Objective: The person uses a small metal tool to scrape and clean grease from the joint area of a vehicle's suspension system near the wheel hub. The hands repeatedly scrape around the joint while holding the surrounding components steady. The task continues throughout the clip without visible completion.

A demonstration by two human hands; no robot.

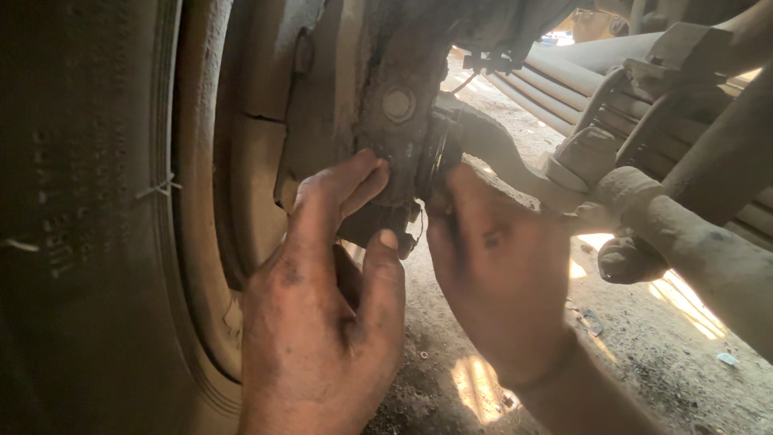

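Steering knuckle (398,121): rust-brown cast metal, caked in dirt, standing upright at 12 o'clock of the view, just right of the wheel's inner face. One hex bolt head (398,104) on its face, seated flat. Dark joint (439,157) (part hidden by fingers) at 3 o'clock of the knuckle, touching it. Lower edge obscured.
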